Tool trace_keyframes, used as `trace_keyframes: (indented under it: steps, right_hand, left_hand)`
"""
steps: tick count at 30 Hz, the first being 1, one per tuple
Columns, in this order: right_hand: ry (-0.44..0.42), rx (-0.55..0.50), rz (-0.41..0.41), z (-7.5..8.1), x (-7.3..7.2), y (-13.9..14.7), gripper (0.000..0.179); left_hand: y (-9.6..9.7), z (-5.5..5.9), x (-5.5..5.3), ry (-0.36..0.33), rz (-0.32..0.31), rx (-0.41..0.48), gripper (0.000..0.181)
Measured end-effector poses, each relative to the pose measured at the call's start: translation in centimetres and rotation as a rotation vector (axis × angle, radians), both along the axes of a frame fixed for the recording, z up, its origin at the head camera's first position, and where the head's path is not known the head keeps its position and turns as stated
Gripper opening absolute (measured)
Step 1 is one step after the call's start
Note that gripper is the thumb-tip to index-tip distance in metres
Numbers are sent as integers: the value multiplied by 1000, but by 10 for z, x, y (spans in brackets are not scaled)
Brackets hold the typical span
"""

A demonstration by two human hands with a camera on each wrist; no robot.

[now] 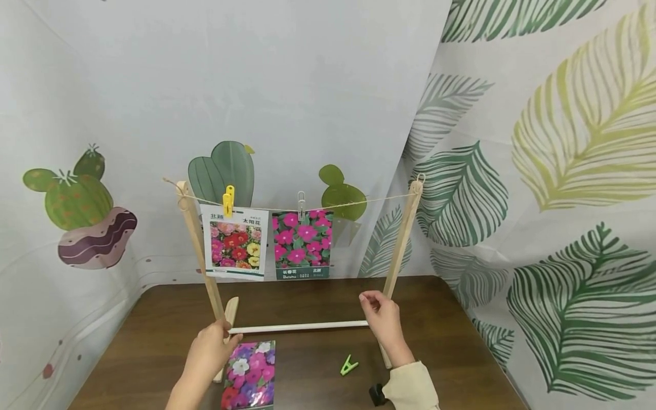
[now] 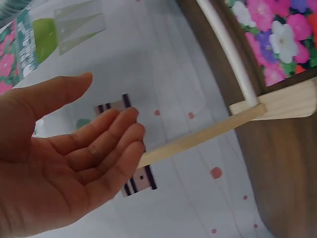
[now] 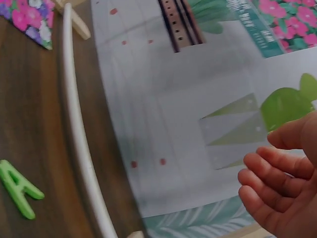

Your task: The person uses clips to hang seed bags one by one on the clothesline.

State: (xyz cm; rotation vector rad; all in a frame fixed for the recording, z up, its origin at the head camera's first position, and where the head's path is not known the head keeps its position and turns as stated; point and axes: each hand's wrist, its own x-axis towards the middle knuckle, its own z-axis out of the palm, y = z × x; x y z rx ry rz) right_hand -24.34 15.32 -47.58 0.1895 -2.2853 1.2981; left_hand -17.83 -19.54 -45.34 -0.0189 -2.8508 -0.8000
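My left hand (image 1: 209,350) is beside the foot of the left wooden post (image 1: 201,245). Its fingers are loosely bent and empty in the left wrist view. Near the lower part of the right wooden post (image 1: 401,242), my right hand (image 1: 384,322) has relaxed, curved fingers with nothing between them. Twine (image 1: 353,204) runs between the post tops. From it hang a white-bordered flower seed packet (image 1: 236,245), held by a yellow clothespin (image 1: 228,202), and a magenta flower packet (image 1: 302,245) under a clear or grey clip (image 1: 301,205). A white rod (image 1: 302,327) joins the posts low down.
On the brown table (image 1: 307,299), a third flower packet (image 1: 250,373) lies in front of the rod, near my left forearm. A bright green clothespin (image 1: 349,365) lies left of my right wrist. Behind the table hangs a printed curtain (image 1: 318,97) with cacti and leaves.
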Motion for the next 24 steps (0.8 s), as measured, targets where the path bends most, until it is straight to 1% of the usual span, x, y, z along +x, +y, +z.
trace_keyframes:
  steps: [2, 4, 6, 9, 12, 14, 16, 18, 21, 24]
  right_hand:
    - [-28, 6, -9, -8, 0, -1, 8]
    - [-52, 12, -16, -16, 1, -2, 10]
    - [-81, 17, -24, -22, 1, -3, 12]
    - [-111, 24, -39, -31, 3, -4, 13]
    - [-125, 35, -59, -38, 4, -4, 12]
    - [-134, 45, -71, -41, 5, -4, 13]
    - [-154, 71, -78, -44, 5, -4, 15]
    - [-188, 105, -81, -47, 5, -4, 17]
    - [-246, 153, -76, -52, 6, -4, 19]
    - [-303, 179, -76, -56, 8, -4, 20]
  left_hand:
    - [0, -8, 1, -14, -5, -19, 28]
    - [1, -16, 1, -23, -1, -30, 23]
    - [2, -23, 2, -32, 4, -37, 22]
    - [5, -34, 2, -71, 26, -42, 25]
    - [7, -43, 1, -135, 37, -23, 31]
    - [8, -48, 1, -164, 43, -27, 30]
    - [9, -52, 0, -178, 37, -41, 30]
    - [10, -56, 0, -178, 29, -68, 32]
    - [10, -60, 0, -199, 30, -93, 33]
    - [9, -66, 1, -233, 54, -96, 31]
